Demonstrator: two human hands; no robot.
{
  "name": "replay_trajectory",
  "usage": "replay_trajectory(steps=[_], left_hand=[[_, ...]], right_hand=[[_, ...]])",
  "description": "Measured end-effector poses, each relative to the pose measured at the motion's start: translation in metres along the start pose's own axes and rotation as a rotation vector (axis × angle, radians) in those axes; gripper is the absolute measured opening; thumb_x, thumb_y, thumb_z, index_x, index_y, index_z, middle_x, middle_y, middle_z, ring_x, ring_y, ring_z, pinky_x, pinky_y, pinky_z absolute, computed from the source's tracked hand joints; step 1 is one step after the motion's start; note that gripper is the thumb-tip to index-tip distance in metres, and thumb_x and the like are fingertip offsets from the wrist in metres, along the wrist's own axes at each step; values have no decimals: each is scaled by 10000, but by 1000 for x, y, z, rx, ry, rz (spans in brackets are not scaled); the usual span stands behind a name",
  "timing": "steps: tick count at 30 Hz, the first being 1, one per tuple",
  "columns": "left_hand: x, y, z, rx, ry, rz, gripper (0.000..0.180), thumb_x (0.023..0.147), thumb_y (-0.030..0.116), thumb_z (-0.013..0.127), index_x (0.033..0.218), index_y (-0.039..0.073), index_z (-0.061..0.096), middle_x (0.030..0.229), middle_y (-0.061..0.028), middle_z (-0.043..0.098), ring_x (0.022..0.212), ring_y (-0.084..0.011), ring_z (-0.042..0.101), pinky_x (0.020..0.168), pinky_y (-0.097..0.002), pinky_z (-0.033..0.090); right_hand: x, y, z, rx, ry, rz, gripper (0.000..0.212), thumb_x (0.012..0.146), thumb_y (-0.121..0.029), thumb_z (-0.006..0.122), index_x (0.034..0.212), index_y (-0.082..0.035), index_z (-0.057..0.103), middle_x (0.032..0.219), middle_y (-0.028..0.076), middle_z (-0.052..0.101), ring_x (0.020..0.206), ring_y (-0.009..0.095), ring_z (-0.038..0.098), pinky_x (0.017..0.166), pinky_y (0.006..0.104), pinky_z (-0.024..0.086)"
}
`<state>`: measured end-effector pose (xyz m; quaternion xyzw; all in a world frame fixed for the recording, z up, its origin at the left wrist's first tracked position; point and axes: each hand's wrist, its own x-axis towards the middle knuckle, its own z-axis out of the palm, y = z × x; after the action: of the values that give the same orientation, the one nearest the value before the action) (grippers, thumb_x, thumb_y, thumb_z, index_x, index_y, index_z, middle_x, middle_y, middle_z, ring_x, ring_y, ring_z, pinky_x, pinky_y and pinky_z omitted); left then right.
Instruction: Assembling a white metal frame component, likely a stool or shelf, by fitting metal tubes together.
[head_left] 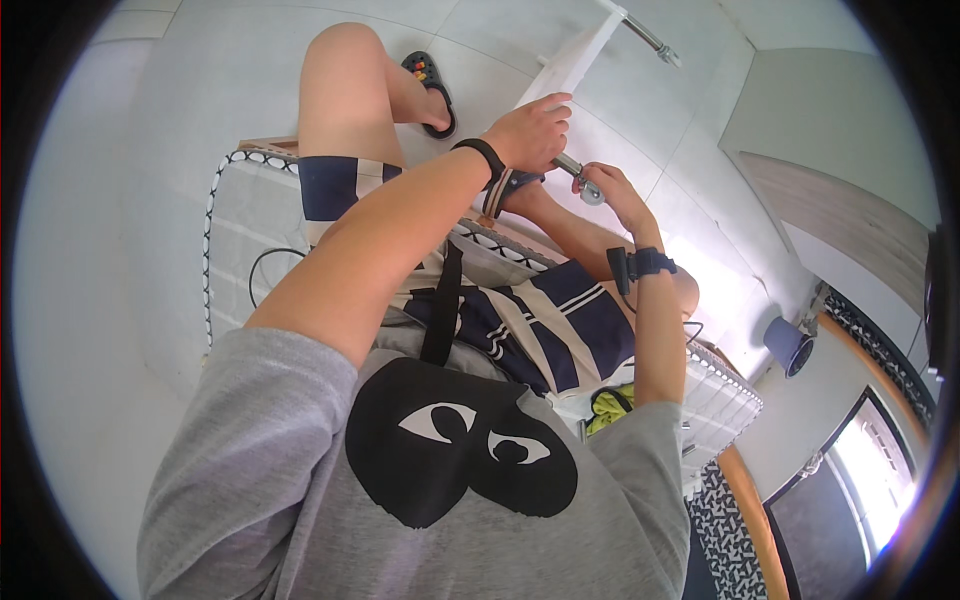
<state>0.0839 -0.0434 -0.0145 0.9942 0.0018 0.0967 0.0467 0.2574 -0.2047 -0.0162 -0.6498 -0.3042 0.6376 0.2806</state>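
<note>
A white panel [577,58] with chrome metal legs is in front of me, beyond my knees. My left hand [530,135] is closed around the upper part of the near metal leg [568,163], beside the panel's near end. Its palm side is hidden, so the exact grip does not show. My right hand [620,200] is at the leg's lower end, fingers curled against a round, shiny end piece [591,190]. Another chrome leg [648,36] sticks out from the panel's far end, touched by neither hand.
I sit on a bed edge with a grey checked cover [250,215]. Pale floor tiles [480,35] lie beyond, with my dark clog [428,85] on them. A blue-grey bin [788,346] stands at the right. A yellow-green item [608,408] lies by my right hip.
</note>
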Motion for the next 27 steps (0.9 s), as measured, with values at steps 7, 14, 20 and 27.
replay_trajectory(steps=[7,14,20,27], left_hand=[[-2,-2,2,-25,0,4,332,684,417,715,689,85,697,802,-23,640,1055,-191,579,1188,-405,277],[-1,-4,1,-5,-16,16,347,669,431,738,693,86,698,799,-21,635,1048,-187,578,1189,-405,278],[-2,-3,1,-16,-12,7,264,715,356,672,684,101,732,798,-28,668,1050,-184,579,1185,-392,271],[1,-1,1,-10,-9,20,356,671,432,752,730,84,704,825,-22,633,1072,-200,566,1195,-410,267]], right_hand=[[-9,4,29,-331,474,-414,166,859,-100,664,978,13,643,852,93,660,775,172,599,666,313,498],[-15,-7,18,-304,377,-315,203,877,-139,665,1005,17,646,919,102,676,845,204,628,759,315,517],[0,-12,-5,92,35,12,313,958,-291,511,1038,-29,662,1010,57,695,1021,175,614,932,305,440],[15,4,-13,404,-236,187,305,945,-294,519,1053,-31,627,1046,83,688,1087,197,618,964,294,436]])
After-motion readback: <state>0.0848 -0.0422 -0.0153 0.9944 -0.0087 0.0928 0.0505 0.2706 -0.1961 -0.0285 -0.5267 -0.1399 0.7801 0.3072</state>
